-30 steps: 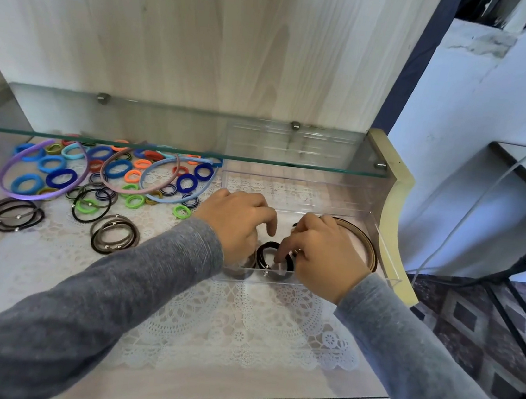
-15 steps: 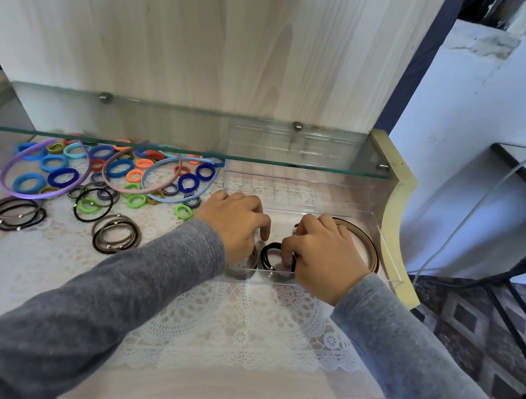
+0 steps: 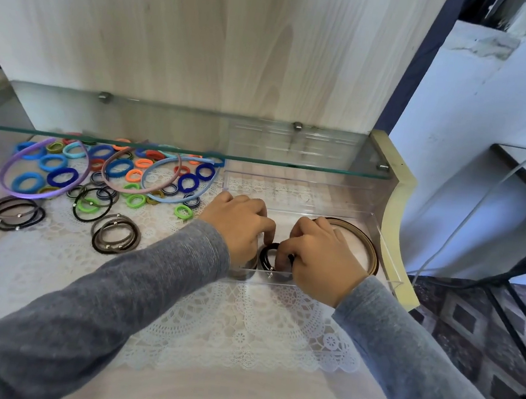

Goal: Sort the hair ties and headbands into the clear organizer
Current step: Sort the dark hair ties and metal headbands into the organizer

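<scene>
The clear organizer (image 3: 385, 244) lies on the lace mat at the right of the shelf. Both my hands reach into its front compartment. My right hand (image 3: 320, 259) pinches a bundle of black hair ties (image 3: 267, 255) standing on edge against the front wall. My left hand (image 3: 239, 223) is curled just left of them over a dark bundle of hair ties (image 3: 243, 271), mostly hidden under the palm. A brown headband (image 3: 370, 247) lies in the organizer behind my right hand. Loose coloured hair ties (image 3: 59, 174) and headbands (image 3: 40, 195) lie to the left.
A glass shelf (image 3: 162, 147) hangs low over the back of the work surface. Brown hair ties (image 3: 115, 234) and black ones (image 3: 18, 214) with beads lie on the lace mat (image 3: 222, 327). The shelf's cream side panel (image 3: 398, 216) stands right of the organizer.
Both hands stay in the organizer's front compartment. My right hand's fingers have closed in on the black hair ties, and my left hand has shifted slightly toward them.
</scene>
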Demonstrator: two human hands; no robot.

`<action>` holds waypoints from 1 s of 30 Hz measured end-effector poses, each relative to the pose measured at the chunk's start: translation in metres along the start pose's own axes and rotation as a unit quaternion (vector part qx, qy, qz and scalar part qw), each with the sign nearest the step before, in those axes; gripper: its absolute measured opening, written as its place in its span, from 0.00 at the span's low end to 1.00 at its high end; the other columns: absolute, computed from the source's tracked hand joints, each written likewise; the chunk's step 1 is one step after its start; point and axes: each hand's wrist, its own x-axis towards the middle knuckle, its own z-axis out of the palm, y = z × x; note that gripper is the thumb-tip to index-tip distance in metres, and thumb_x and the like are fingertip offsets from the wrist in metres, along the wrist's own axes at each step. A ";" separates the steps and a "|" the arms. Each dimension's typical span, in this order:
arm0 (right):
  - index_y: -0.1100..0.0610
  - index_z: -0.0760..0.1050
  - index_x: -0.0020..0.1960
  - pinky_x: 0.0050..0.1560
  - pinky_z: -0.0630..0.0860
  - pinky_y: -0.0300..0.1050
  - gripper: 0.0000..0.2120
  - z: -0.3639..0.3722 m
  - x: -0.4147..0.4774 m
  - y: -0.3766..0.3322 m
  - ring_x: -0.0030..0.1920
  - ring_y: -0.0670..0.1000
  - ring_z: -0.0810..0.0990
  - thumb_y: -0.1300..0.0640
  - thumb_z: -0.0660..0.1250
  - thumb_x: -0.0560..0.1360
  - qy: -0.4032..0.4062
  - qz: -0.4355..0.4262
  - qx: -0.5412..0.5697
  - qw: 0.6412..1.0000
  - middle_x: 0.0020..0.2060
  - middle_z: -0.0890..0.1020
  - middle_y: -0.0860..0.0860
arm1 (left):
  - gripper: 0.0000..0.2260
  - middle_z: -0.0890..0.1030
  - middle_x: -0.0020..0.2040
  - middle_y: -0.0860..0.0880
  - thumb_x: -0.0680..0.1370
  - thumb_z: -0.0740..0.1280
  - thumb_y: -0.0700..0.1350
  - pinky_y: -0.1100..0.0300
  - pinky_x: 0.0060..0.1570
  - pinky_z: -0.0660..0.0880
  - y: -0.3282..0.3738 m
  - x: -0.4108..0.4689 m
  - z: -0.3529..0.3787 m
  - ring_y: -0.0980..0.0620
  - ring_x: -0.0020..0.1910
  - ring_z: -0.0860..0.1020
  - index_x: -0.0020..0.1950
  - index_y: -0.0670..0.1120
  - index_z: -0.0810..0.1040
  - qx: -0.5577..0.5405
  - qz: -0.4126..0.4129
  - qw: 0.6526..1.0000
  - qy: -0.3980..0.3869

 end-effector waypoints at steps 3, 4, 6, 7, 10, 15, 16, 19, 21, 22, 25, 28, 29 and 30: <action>0.44 0.80 0.46 0.52 0.60 0.44 0.15 0.001 0.001 -0.001 0.48 0.48 0.60 0.60 0.58 0.74 -0.002 0.000 0.010 1.000 0.46 0.67 0.45 | 0.17 0.72 0.60 0.56 0.75 0.58 0.42 0.53 0.59 0.60 0.000 0.000 0.000 0.52 0.61 0.69 0.59 0.58 0.76 0.003 0.000 1.000 -0.003; 0.44 0.80 0.47 0.52 0.61 0.44 0.15 0.000 0.001 -0.002 0.48 0.48 0.60 0.60 0.58 0.74 -0.003 -0.001 0.011 1.000 0.46 0.67 0.45 | 0.17 0.72 0.60 0.55 0.75 0.58 0.43 0.53 0.59 0.60 0.000 0.000 0.000 0.52 0.61 0.69 0.59 0.58 0.75 0.003 0.000 1.000 -0.005; 0.44 0.80 0.47 0.52 0.60 0.44 0.15 0.000 0.001 -0.003 0.48 0.48 0.60 0.60 0.58 0.74 -0.003 -0.004 0.010 1.000 0.45 0.66 0.45 | 0.17 0.72 0.60 0.55 0.75 0.58 0.43 0.53 0.59 0.60 0.000 0.000 0.000 0.51 0.61 0.68 0.59 0.58 0.75 0.005 0.000 1.000 -0.007; 0.44 0.80 0.47 0.52 0.60 0.44 0.15 -0.001 0.002 -0.003 0.48 0.48 0.60 0.60 0.59 0.75 -0.002 -0.005 0.010 1.000 0.45 0.66 0.45 | 0.17 0.72 0.60 0.55 0.75 0.59 0.44 0.53 0.59 0.60 0.000 0.000 0.001 0.51 0.61 0.68 0.59 0.59 0.75 0.006 0.001 1.000 -0.006; 0.44 0.80 0.46 0.51 0.60 0.44 0.14 0.000 0.003 -0.003 0.48 0.48 0.59 0.60 0.59 0.75 0.001 -0.008 0.012 1.000 0.45 0.67 0.45 | 0.16 0.72 0.60 0.55 0.75 0.59 0.44 0.53 0.59 0.60 0.000 0.000 0.002 0.51 0.60 0.68 0.59 0.59 0.75 0.011 0.004 1.000 -0.004; 0.44 0.80 0.46 0.51 0.60 0.44 0.15 0.001 0.003 -0.003 0.48 0.47 0.60 0.60 0.58 0.75 -0.006 -0.003 0.022 1.000 0.45 0.67 0.44 | 0.16 0.72 0.60 0.56 0.74 0.59 0.45 0.54 0.59 0.60 -0.001 0.000 0.002 0.52 0.61 0.69 0.59 0.59 0.75 0.011 0.000 1.000 0.002; 0.44 0.80 0.46 0.51 0.61 0.44 0.15 0.000 0.003 -0.003 0.48 0.47 0.60 0.60 0.58 0.75 -0.008 -0.002 0.024 1.000 0.46 0.67 0.44 | 0.16 0.72 0.61 0.56 0.75 0.59 0.45 0.54 0.59 0.60 -0.001 0.000 0.002 0.52 0.61 0.69 0.59 0.59 0.75 0.010 -0.001 1.000 0.003; 0.44 0.80 0.47 0.52 0.61 0.44 0.17 0.000 0.002 -0.004 0.48 0.48 0.60 0.61 0.56 0.74 -0.012 -0.002 0.033 0.999 0.46 0.67 0.45 | 0.17 0.72 0.61 0.56 0.75 0.58 0.44 0.54 0.59 0.60 0.000 0.000 0.002 0.52 0.61 0.68 0.61 0.59 0.74 0.006 0.000 1.000 0.000; 0.44 0.80 0.47 0.52 0.61 0.44 0.18 0.001 0.002 -0.005 0.48 0.48 0.60 0.61 0.56 0.74 -0.010 -0.005 0.035 0.999 0.46 0.68 0.45 | 0.17 0.72 0.61 0.55 0.75 0.58 0.45 0.53 0.59 0.60 0.001 -0.001 0.002 0.51 0.61 0.68 0.61 0.59 0.74 0.006 0.003 1.000 -0.002; 0.44 0.80 0.47 0.52 0.61 0.44 0.17 0.001 0.002 -0.005 0.48 0.48 0.61 0.61 0.57 0.74 -0.008 -0.005 0.035 0.999 0.46 0.68 0.45 | 0.17 0.72 0.61 0.55 0.75 0.58 0.45 0.53 0.59 0.60 0.001 -0.001 0.002 0.51 0.61 0.68 0.61 0.59 0.74 0.007 0.003 1.000 0.000; 0.44 0.80 0.45 0.52 0.61 0.44 0.15 0.000 0.002 -0.004 0.48 0.48 0.61 0.60 0.58 0.74 -0.004 0.000 0.041 0.999 0.45 0.68 0.44 | 0.16 0.72 0.60 0.56 0.75 0.59 0.46 0.54 0.58 0.60 0.001 -0.001 0.004 0.51 0.61 0.69 0.61 0.59 0.74 0.005 0.001 1.000 0.008; 0.44 0.80 0.44 0.54 0.62 0.45 0.16 -0.003 0.002 0.002 0.49 0.48 0.62 0.61 0.58 0.73 0.007 0.016 0.047 0.999 0.44 0.69 0.44 | 0.16 0.72 0.61 0.56 0.75 0.59 0.46 0.54 0.59 0.60 0.000 0.000 0.004 0.52 0.61 0.69 0.61 0.60 0.74 -0.002 -0.001 1.000 0.007; 0.44 0.81 0.44 0.55 0.63 0.45 0.17 -0.004 0.002 0.004 0.48 0.48 0.62 0.63 0.58 0.72 0.015 0.022 0.048 0.998 0.44 0.69 0.44 | 0.17 0.72 0.61 0.56 0.75 0.59 0.45 0.53 0.59 0.61 -0.001 0.000 0.004 0.52 0.61 0.69 0.61 0.60 0.74 -0.003 -0.001 1.000 0.004; 0.45 0.81 0.45 0.56 0.64 0.46 0.19 -0.005 0.002 0.006 0.48 0.47 0.63 0.65 0.58 0.71 0.025 0.029 0.049 0.998 0.44 0.69 0.44 | 0.17 0.72 0.61 0.56 0.75 0.59 0.44 0.53 0.59 0.61 -0.001 0.000 0.004 0.51 0.61 0.69 0.61 0.60 0.74 -0.004 -0.002 1.000 0.001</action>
